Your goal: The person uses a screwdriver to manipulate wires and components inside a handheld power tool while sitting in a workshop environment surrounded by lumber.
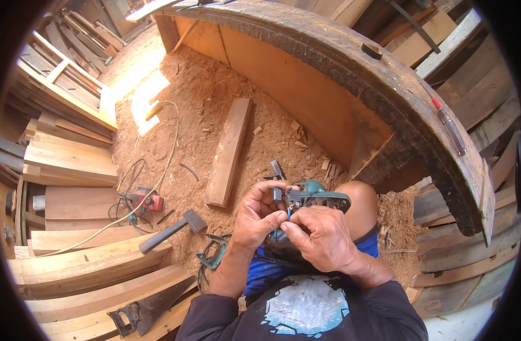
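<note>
head view: a sawdust-covered floor spreads around me, well strewn with shavings. across it stands the bench with its curved edge, ahead and to my right; the work in hand is not on it but over my lap. a long plank lies on the shavings beyond my hands, and it seems to have no part in this job. just past my fingers sits a green power tool; how far it has been taken apart, i cannot tell.

my right hand has its grip pinched, thumb against finger, on the blue wire near its upper end. my left hand has its grip closed too, fingertips steadying the dark block. that block, the thing i am working on, is held up between my 2 hands, in front of the green power tool and outside its body.

smallest of all, the blue wire meets the underside of the block. i judge the job about midway: wire and block are together, but whether the joint is fastened is too small to tell. fitting the block into a housing looks not yet done.
</note>
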### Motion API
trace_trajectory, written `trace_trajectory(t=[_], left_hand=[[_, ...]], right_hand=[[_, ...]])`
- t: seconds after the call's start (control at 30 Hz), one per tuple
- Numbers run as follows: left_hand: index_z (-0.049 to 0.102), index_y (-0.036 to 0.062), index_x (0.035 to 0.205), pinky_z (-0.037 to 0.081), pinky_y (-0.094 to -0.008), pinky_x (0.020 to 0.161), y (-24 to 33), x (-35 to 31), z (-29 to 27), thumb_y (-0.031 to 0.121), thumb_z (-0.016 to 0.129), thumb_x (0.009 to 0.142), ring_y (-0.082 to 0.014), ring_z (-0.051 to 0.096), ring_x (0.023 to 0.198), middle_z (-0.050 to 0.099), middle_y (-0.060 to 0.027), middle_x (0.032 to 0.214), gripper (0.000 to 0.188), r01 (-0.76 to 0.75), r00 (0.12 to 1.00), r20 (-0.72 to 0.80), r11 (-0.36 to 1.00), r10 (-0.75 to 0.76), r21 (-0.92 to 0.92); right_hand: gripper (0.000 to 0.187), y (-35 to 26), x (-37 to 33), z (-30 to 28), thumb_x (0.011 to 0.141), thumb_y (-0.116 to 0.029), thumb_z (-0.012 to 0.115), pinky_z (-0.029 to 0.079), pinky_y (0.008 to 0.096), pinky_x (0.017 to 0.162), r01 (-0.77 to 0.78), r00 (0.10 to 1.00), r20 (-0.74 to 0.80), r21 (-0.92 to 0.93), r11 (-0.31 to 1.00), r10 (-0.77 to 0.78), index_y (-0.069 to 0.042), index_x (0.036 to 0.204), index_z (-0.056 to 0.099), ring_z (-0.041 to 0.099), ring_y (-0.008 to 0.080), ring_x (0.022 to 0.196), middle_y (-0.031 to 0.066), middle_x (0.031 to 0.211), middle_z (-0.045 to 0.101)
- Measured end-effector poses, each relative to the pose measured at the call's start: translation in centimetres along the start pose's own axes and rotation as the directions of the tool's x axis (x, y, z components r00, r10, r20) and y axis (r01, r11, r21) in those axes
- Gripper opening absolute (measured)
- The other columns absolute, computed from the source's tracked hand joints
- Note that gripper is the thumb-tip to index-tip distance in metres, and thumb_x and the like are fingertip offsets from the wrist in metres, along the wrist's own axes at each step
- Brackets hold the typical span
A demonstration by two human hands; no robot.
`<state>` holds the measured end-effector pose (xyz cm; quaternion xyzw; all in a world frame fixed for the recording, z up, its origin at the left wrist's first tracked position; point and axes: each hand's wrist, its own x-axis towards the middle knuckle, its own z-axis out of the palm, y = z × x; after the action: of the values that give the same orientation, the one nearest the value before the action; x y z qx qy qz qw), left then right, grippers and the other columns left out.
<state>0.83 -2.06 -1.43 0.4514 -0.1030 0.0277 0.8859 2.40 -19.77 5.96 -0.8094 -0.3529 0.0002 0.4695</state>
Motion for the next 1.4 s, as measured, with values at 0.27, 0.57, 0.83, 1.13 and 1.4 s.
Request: trace_trajectory(t=[0.27,0.57,0.83,1.13,1.4], left_hand=[[0.053,0.0012,0.132,0.049,-0.0342,0.103,0.5,-0.3,0.5,0.004,0.07,0.092,-0.0173,0.062,0.117,0.065,-0.0137,0.128,0.043,0.012,0.998,-0.059,0.99,-0.004,0.138],[0.052,-0.0004,0.132,0.053,-0.0365,0.101,0.4,-0.2,1.1,0.0,0.073,0.089,-0.0201,0.063,0.116,0.062,-0.0173,0.131,0.048,-0.084,0.996,0.0,0.985,0.085,0.148],[0.053,-0.0003,0.132,0.053,-0.0361,0.101,0.4,-0.4,1.1,-0.001,0.072,0.089,-0.0193,0.064,0.116,0.063,-0.0168,0.13,0.047,-0.066,0.997,-0.024,0.991,0.069,0.121],[0.053,0.0002,0.132,0.051,-0.0361,0.103,0.0,-0.6,0.3,-0.001,0.069,0.091,-0.0199,0.063,0.118,0.063,-0.0172,0.131,0.045,-0.118,0.993,0.029,0.964,0.115,0.237],[0.054,0.0012,0.13,0.053,-0.0377,0.101,0.0,-0.3,0.8,0.001,0.072,0.089,-0.0216,0.064,0.117,0.063,-0.0175,0.13,0.044,-0.111,0.994,0.032,0.987,0.108,0.112]], right_hand=[[0.013,0.4,-0.3,0.3,0.084,-0.009,0.071,0.048,0.0433,0.06,0.061,0.994,-0.091,-0.041,0.997,-0.064,-0.002,0.076,0.062,0.063,0.0334,0.064,0.0128,0.067,0.062],[0.018,0.6,-0.6,0.1,0.085,-0.013,0.07,0.047,0.0456,0.06,0.033,0.997,-0.069,-0.034,0.999,-0.036,-0.004,0.074,0.06,0.061,0.0349,0.064,0.0144,0.066,0.06],[0.014,0.5,-0.9,0.2,0.086,-0.014,0.07,0.047,0.0458,0.062,0.03,0.997,-0.073,-0.066,0.997,-0.034,-0.005,0.078,0.063,0.061,0.0337,0.064,0.0127,0.067,0.06],[0.014,0.5,-0.9,0.2,0.085,-0.01,0.071,0.047,0.0437,0.059,0.014,0.996,-0.088,-0.01,1.0,-0.015,-0.003,0.077,0.062,0.062,0.033,0.062,0.0125,0.065,0.06],[0.018,0.5,-0.9,0.1,0.087,-0.017,0.07,0.047,0.0465,0.061,-0.048,0.998,-0.039,0.004,0.999,0.048,-0.005,0.077,0.063,0.061,0.0339,0.064,0.0136,0.064,0.06]])
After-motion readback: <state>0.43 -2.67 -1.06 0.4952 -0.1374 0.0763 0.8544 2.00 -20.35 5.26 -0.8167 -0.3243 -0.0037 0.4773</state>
